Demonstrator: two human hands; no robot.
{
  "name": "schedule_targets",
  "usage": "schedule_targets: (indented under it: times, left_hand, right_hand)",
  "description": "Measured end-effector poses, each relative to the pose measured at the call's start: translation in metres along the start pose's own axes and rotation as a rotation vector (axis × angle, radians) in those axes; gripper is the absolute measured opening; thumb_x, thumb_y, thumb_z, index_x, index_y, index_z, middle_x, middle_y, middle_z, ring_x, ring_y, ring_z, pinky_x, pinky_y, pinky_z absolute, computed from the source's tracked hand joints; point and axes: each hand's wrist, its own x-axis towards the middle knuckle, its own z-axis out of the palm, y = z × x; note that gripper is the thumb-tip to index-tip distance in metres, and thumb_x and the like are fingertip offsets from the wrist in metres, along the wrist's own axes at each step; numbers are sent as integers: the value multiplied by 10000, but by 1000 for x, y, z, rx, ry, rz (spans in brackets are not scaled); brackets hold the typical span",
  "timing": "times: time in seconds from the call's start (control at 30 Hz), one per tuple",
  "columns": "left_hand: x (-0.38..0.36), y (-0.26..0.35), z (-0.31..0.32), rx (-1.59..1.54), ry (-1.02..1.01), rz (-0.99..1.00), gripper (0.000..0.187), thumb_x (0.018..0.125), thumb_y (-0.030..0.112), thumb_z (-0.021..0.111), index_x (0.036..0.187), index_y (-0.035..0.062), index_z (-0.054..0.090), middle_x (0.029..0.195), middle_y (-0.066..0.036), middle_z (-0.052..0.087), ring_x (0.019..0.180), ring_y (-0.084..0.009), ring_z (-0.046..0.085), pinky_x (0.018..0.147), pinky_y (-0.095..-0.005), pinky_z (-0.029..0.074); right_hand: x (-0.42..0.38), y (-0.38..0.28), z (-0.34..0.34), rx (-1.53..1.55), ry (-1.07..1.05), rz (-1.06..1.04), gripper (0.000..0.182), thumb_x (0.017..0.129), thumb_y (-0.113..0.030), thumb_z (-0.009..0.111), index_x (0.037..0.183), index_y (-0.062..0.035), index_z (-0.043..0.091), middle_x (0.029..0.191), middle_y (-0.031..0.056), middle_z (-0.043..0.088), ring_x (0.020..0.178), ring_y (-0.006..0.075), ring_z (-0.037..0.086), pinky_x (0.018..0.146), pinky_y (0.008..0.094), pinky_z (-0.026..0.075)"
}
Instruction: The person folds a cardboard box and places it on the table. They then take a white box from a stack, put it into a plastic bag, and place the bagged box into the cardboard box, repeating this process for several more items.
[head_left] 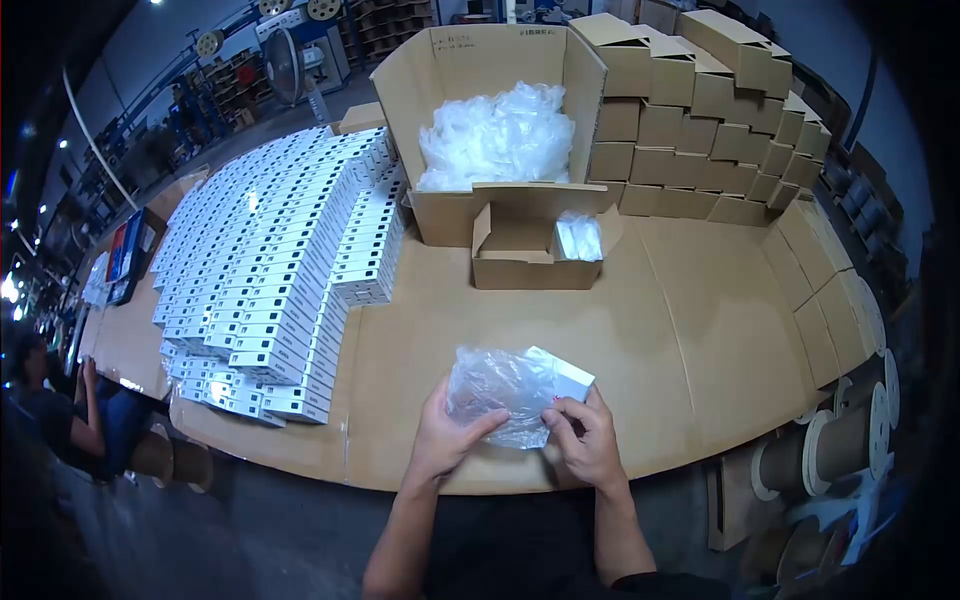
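Note:
My left hand (447, 432) is closed on a clear plastic bag (495, 390), its thumb lying across the front. At the bag's right end, a small white box (565, 375) sticks partly out of the plastic. My right hand (588, 440) pinches that box and the bag's edge between thumb and fingers. Both hands are over the near part of the cardboard-covered table. Beyond them stands an open brown carton (530, 272) with a plastic-wrapped white pack (578, 237) in its right side.
Stacked white boxes (270, 250) fill the table's left side. A large carton (440, 215) of clear plastic bags (500, 135) stands at the back. Brown cartons (690, 140) are piled at back right. Spools (850, 430) stand beyond the right edge. A person (60, 410) sits at far left.

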Motion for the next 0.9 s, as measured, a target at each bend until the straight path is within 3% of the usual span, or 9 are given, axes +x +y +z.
schedule_targets:
  times: [0.07, 0.17, 0.2, 0.3, 0.4, 0.5, 0.53, 0.9]
  left_hand:
    - [1, -1, 4, 65, 26, 51, 555, 813, 77, 882, 1249, 3, 547, 1132, -84, 682, 1075, -158, 662, 965, -328, 532]
    - [-2, -10, 4, 138, 67, 186, 571, 785, 67, 904, 1228, 3, 550, 1115, -87, 691, 1041, -157, 676, 932, -324, 550]
    - [-4, -12, 3, 145, 79, 197, 566, 780, 63, 908, 1216, 2, 552, 1103, -86, 695, 1026, -155, 681, 917, -321, 556]
    - [-7, -18, 2, 212, 89, 246, 564, 766, 61, 919, 1192, 5, 553, 1074, -81, 706, 991, -156, 694, 887, -315, 570]
    - [-8, -22, 4, 244, 78, 265, 573, 760, 75, 927, 1189, 12, 553, 1067, -85, 714, 984, -162, 705, 878, -314, 578]
    - [-9, -23, 6, 278, 63, 279, 576, 762, 93, 930, 1191, 18, 554, 1071, -96, 722, 991, -168, 715, 877, -317, 583]
    - [-8, -24, 6, 294, 61, 289, 575, 764, 98, 930, 1192, 20, 554, 1073, -100, 725, 993, -170, 718, 877, -318, 584]
    - [-6, -23, 3, 401, 88, 322, 580, 773, 123, 927, 1197, 13, 546, 1048, -118, 740, 981, -175, 733, 855, -322, 594]
  right_hand:
    - [-1, 3, -2, 80, -60, 60, 119, 958, -78, 696, 1017, 19, 733, 1050, 117, 601, 895, 194, 612, 765, 323, 502]
    - [15, -5, -17, 106, 130, -68, 125, 962, -28, 666, 1069, 11, 719, 1116, 121, 612, 966, 193, 613, 856, 309, 500]
    - [20, -4, -24, 58, 186, -89, 216, 975, 5, 634, 1188, -6, 670, 1170, 124, 606, 1037, 182, 609, 926, 289, 482]
    - [35, -21, -37, 285, 397, -186, 282, 960, 49, 638, 1233, -19, 607, 1157, 117, 597, 1025, 168, 610, 921, 284, 488]
    - [50, -29, -51, 269, 220, -477, 311, 932, 93, 654, 1207, -25, 571, 1117, 108, 585, 979, 155, 607, 866, 270, 513]
    - [64, -44, -49, 249, 70, -477, 310, 890, 132, 679, 1135, -24, 571, 1078, 103, 575, 910, 144, 598, 766, 249, 528]
    - [74, -42, -50, 172, 5, -583, 315, 870, 146, 681, 1121, -23, 593, 1055, 111, 579, 881, 143, 602, 690, 235, 524]
    - [90, -42, -50, 162, -193, -534, 322, 779, 168, 668, 1014, -52, 677, 988, 115, 620, 859, 189, 615, 687, 301, 494]
